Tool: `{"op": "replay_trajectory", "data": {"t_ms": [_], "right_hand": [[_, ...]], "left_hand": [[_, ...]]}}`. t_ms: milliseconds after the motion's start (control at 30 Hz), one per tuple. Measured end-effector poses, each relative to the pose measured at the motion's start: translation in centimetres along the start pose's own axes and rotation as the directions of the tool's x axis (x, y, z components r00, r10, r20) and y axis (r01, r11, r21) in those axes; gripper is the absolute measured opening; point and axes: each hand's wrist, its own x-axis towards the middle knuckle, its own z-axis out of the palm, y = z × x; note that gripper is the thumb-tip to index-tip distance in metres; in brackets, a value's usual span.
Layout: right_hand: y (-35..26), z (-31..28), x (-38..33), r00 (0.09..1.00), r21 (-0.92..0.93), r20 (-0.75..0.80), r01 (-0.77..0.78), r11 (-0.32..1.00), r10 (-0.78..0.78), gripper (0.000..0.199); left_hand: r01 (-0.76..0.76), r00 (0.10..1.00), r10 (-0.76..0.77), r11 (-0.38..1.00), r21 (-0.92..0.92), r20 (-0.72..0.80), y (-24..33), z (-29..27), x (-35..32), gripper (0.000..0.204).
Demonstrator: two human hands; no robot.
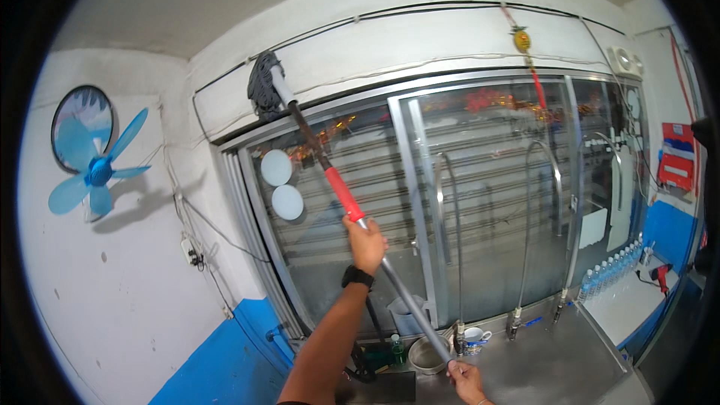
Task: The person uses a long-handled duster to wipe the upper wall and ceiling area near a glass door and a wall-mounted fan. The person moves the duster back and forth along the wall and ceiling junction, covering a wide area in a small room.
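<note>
Both my hands are closed around the pole of a long mop (403,294), which slants up and to the left in front of a sliding glass window (495,180). My left hand (366,244), with a black watch on its wrist, grips the metal pole just below a red sleeve (344,193). Lower down, my right hand (466,381) wraps the pole near its bottom end above the steel counter. The dark grey string mop head (264,91) is up by the wall above the window's top left corner; whether it touches the wall I cannot tell.
A blue fan (99,171) sticks out from the left wall. Tall spring taps (525,225) rise from the steel sink counter (555,352), near a pot (429,357) and a white cup (475,334). Several bottles (611,268) line the right side. Cables (420,7) run above the window.
</note>
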Motion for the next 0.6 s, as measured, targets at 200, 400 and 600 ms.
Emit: {"op": "replay_trajectory", "data": {"t_ms": [200, 400, 600], "right_hand": [[-1.7, -2.9, -6.8, 0.972, 0.114, 0.148, -0.202, 0.973, 0.184, 0.059], [-0.7, -5.2, -10.4, 0.987, 0.365, -0.045, 0.158, 0.917, -0.152, 0.044], [-3.6, -10.4, -14.2, 0.997, 0.413, 0.072, -0.035, 0.910, 0.006, 0.037]], "left_hand": [[-0.026, 0.996, 0.016, 0.994, 0.110, 0.089, 4.4, 2.9, -4.0, 0.048], [-0.029, 0.978, -0.009, 0.983, 0.182, 0.207, 8.6, 8.3, -6.5, 0.049], [-0.057, 0.968, -0.015, 0.958, 0.281, 0.249, 12.2, 12.4, -9.7, 0.043]]}}
